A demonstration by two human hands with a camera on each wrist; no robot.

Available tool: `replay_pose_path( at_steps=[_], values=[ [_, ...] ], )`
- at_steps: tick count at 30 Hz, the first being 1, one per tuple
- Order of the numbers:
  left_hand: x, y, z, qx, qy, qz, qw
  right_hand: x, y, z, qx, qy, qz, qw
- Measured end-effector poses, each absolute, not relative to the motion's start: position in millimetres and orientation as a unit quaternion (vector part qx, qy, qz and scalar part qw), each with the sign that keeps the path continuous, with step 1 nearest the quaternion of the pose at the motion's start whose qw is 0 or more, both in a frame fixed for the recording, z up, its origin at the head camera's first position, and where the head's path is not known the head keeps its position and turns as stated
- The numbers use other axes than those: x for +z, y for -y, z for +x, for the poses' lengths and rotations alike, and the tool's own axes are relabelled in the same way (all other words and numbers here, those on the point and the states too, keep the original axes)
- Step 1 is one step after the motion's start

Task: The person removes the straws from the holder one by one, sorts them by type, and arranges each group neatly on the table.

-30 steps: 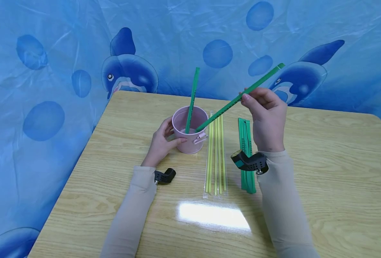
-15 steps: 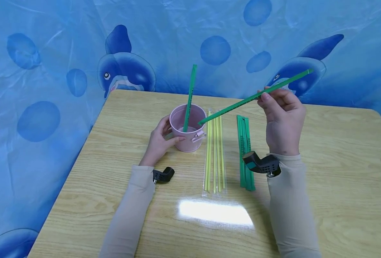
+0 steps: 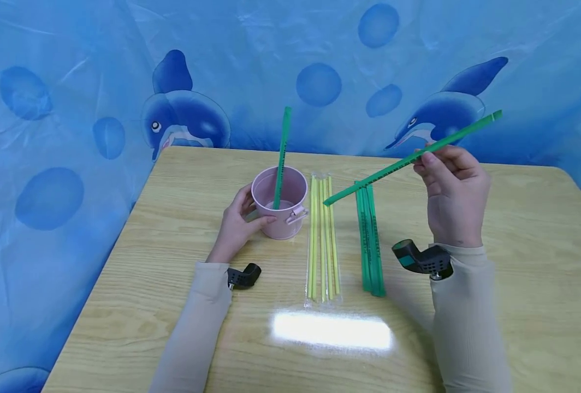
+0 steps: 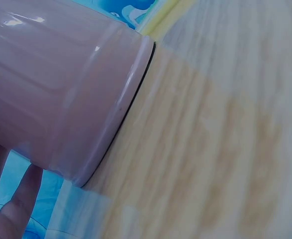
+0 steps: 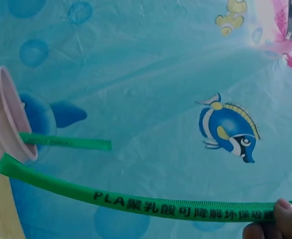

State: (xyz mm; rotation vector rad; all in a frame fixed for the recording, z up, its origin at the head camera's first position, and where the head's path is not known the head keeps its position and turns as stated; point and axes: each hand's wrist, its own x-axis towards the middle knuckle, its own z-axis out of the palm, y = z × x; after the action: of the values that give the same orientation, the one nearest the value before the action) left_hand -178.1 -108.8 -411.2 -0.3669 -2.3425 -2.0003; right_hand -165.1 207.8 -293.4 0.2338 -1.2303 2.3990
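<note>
My left hand [image 3: 235, 225] grips the side of a small pink bucket [image 3: 284, 228], its thumb across the near wall. The bucket stands upright on the table, and one green paper-wrapped straw [image 3: 282, 147] leans inside it, its top sticking out. Between thumb and fingers my right hand [image 3: 457, 194] pinches a second green-wrapped straw [image 3: 389, 170], held slanting in the air to the right of the bucket. Dark print runs along that wrapper [image 5: 175, 209] in the right wrist view. In the left wrist view, the bucket's wall and base [image 4: 76, 94] fill the upper left.
Several yellow straws [image 3: 322, 245] in clear wrappers lie side by side just right of the bucket. Farther right is a small bunch of green-wrapped straws [image 3: 371, 245]. A blue sheet with printed dolphins [image 3: 187, 117] hangs behind the wooden table [image 3: 162, 218].
The right hand has moved right with its green straw, whose lower end has left the bucket and now hangs over the yellow straws. The left hand keeps its grip on the bucket.
</note>
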Motion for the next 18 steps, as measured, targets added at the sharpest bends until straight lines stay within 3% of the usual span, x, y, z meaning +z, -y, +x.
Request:
replay_pose_path(
  at_steps=[8, 18],
  values=[
    [-413, 109, -178, -0.648, 0.751, -0.125, 0.017, -307, -236, -163, 0.848, 0.499, 0.079, 0.162],
    [-409, 111, -179, -0.644, 0.755, -0.122, 0.015, -311, -263, -166, 0.769, 0.636, 0.063, 0.029]
  ],
)
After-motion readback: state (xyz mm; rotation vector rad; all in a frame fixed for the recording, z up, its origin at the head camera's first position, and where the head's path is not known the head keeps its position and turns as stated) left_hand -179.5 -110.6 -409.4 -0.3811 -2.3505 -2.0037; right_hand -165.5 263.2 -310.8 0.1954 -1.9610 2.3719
